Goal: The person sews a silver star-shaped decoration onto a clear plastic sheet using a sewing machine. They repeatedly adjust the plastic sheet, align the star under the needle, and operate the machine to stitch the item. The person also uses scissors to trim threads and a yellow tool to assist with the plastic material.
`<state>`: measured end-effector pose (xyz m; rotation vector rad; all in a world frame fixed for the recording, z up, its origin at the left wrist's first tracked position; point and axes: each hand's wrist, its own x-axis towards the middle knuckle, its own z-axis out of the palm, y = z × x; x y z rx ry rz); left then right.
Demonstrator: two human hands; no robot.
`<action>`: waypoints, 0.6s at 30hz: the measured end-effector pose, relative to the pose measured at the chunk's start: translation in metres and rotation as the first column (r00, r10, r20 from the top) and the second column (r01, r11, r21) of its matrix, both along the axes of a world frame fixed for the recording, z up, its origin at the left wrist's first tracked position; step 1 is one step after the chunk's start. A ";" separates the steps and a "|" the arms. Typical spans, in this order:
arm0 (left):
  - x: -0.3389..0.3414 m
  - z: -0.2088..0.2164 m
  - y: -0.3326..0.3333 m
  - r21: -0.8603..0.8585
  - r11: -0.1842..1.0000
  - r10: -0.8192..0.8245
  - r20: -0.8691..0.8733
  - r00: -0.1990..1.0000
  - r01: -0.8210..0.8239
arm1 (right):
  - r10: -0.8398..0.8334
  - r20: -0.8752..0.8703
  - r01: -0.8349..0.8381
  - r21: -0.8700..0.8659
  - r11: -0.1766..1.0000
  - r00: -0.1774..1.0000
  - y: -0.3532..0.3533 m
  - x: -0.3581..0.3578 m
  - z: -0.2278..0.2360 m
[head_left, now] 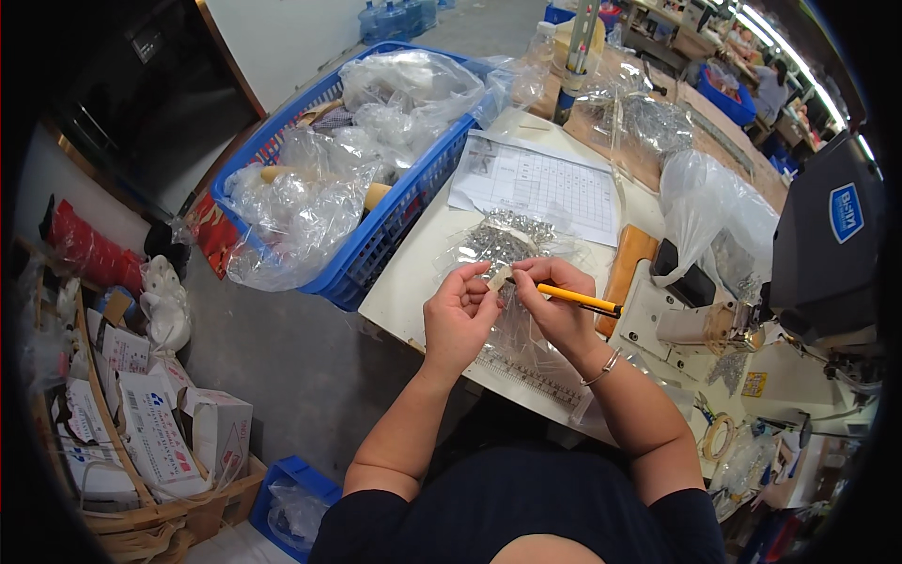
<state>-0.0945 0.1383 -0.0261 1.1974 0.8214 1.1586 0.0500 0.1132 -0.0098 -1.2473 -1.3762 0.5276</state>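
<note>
My left hand (458, 315) pinches a small flat beige piece (499, 278) between its fingertips, over the white tabletop. In my right hand (561, 305) is a yellow pen (562, 294) with a black end, which sticks out to the right past the thumb. The pen's other end is hidden by my fingers, close to the beige piece. Just beyond both hands lies a clear plastic bag (498, 241) of small silvery parts. Whether the pen touches the beige piece, I cannot tell.
A printed sheet (550, 183) lies behind the bag; a clear ruler (531, 376) runs along the near edge. A blue basket (343, 273) of plastic bags stands left. On the right are a wooden bar (631, 273), a white plastic bag (709, 202) and a black machine (827, 254).
</note>
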 end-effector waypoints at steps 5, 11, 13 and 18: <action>0.000 0.000 0.000 0.005 1.000 -0.007 -0.004 1.000 0.007 | -0.066 -0.088 0.059 -0.086 0.995 0.994 0.000 -0.002 0.003; -0.001 -0.001 0.000 0.006 1.000 -0.002 -0.011 1.000 0.002 | -0.053 -0.053 0.051 -0.044 0.998 0.997 0.001 -0.002 0.001; -0.001 -0.002 0.000 0.005 1.000 -0.009 -0.005 1.000 0.009 | -0.040 -0.035 0.040 -0.010 0.999 0.999 0.001 -0.001 -0.002; -0.001 -0.003 0.000 0.021 1.000 -0.001 -0.017 1.000 0.001 | -0.074 -0.040 0.071 -0.066 0.995 0.996 0.000 -0.003 0.005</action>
